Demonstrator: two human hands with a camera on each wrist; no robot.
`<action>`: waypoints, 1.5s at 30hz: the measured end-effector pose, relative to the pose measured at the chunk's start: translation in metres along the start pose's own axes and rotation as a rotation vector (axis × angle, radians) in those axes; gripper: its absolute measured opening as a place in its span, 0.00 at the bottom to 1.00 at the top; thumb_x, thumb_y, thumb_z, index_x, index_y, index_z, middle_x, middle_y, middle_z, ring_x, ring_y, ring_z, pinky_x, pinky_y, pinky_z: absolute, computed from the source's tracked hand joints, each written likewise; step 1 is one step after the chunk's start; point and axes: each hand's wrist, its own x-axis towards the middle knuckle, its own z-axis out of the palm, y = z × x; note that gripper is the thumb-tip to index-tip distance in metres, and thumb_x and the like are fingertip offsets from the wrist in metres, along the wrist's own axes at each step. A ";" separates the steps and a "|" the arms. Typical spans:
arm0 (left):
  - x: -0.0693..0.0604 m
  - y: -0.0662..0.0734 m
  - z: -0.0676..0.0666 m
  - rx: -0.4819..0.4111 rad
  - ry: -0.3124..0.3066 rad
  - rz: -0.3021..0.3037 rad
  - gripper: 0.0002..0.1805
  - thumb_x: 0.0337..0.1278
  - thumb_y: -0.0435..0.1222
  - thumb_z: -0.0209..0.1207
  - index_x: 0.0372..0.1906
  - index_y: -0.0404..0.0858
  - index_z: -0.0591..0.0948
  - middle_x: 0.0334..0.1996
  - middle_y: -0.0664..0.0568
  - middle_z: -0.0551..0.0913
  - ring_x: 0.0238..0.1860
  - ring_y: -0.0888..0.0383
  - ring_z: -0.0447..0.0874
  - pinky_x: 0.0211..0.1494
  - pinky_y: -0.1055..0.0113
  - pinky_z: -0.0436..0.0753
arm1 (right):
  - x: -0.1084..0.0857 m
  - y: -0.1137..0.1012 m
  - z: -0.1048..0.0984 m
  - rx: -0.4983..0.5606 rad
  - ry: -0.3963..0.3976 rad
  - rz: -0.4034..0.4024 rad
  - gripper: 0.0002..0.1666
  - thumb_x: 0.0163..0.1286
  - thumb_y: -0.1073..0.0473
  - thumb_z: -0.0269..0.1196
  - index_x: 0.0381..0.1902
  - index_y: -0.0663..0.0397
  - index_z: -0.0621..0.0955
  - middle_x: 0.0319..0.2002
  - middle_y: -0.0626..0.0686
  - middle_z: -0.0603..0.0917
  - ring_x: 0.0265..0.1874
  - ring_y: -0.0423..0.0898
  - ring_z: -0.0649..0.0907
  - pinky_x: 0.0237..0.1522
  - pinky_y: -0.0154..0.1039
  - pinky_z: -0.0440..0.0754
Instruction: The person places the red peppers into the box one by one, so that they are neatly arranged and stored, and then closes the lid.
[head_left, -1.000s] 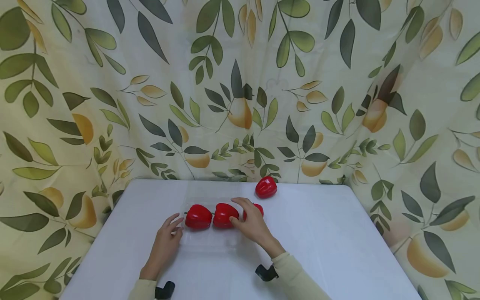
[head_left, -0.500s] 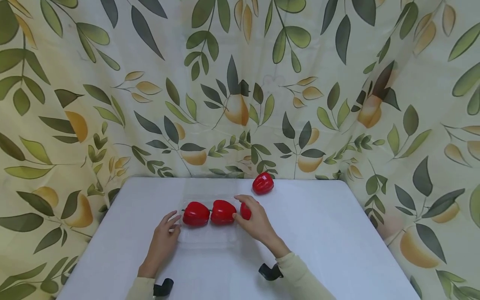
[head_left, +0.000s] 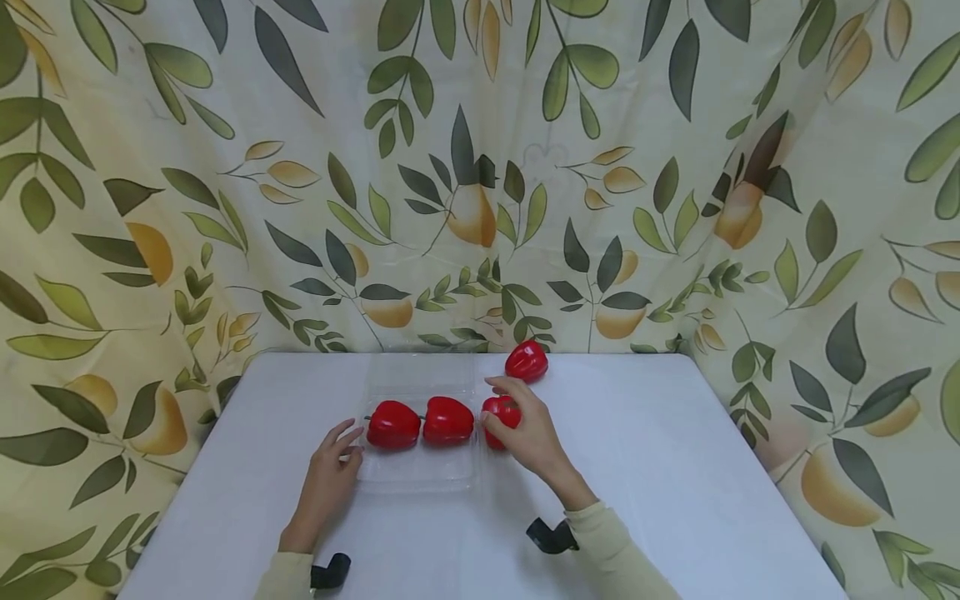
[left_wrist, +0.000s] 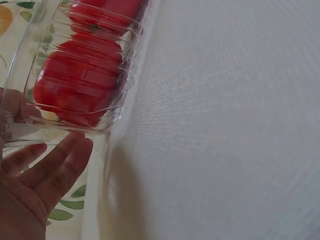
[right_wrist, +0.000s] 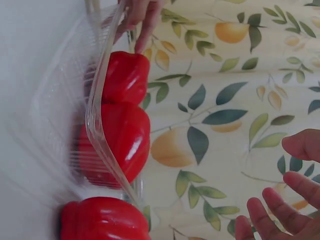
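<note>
Packing looks to be the work in hand, and about half done by my reading: the left pepper (head_left: 393, 425) and the middle pepper (head_left: 448, 420) lie side by side in the clear container (head_left: 417, 473) on the desk (head_left: 637, 433), with the lid (head_left: 420, 372) folded back on the far side. The third pepper (head_left: 496, 410) sits on the desk just beside the container's right wall — outside it, though whether the two touch I cannot tell — and the fourth pepper (head_left: 527, 362) lies farther off, near the far edge. The right hand (head_left: 532, 427) hangs around the third pepper with its grip apart, thumb and fingers spread and nothing clamped; the right wrist view shows clear air between them and that pepper. The left hand (head_left: 330, 467) is at the container's left end, its grip also apart, the fingers loosely extended at the rim, probably to steady it. The next move, I judge, calls for closing thumb and fingers round the third pepper and lifting it over the wall without snagging the thin rim.
</note>
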 end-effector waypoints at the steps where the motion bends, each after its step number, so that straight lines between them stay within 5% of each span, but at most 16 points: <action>1: 0.000 0.000 0.000 0.007 0.001 -0.002 0.20 0.65 0.32 0.56 0.61 0.35 0.79 0.68 0.45 0.72 0.49 0.49 0.87 0.50 0.59 0.87 | 0.000 0.001 -0.001 -0.002 0.004 -0.005 0.35 0.56 0.58 0.71 0.63 0.43 0.75 0.60 0.52 0.78 0.59 0.55 0.78 0.51 0.56 0.86; 13: 0.005 0.003 -0.004 0.007 -0.007 -0.007 0.21 0.66 0.33 0.56 0.62 0.35 0.78 0.69 0.45 0.71 0.50 0.49 0.87 0.49 0.59 0.88 | 0.003 0.014 -0.017 -0.011 0.077 -0.018 0.33 0.59 0.58 0.70 0.64 0.49 0.75 0.61 0.52 0.78 0.58 0.54 0.79 0.57 0.54 0.83; 24: 0.007 0.001 -0.006 0.005 0.010 0.031 0.20 0.66 0.33 0.56 0.61 0.34 0.79 0.68 0.44 0.72 0.48 0.49 0.87 0.49 0.58 0.87 | 0.010 0.036 -0.017 -0.002 0.078 0.118 0.35 0.59 0.59 0.70 0.64 0.47 0.73 0.63 0.55 0.75 0.61 0.56 0.77 0.59 0.57 0.81; 45: 0.000 0.000 -0.001 0.002 -0.003 0.010 0.20 0.66 0.32 0.55 0.61 0.33 0.78 0.68 0.44 0.71 0.49 0.49 0.87 0.49 0.58 0.87 | 0.013 0.077 -0.007 0.094 -0.010 0.371 0.34 0.65 0.55 0.66 0.68 0.46 0.70 0.68 0.54 0.72 0.66 0.58 0.73 0.63 0.54 0.79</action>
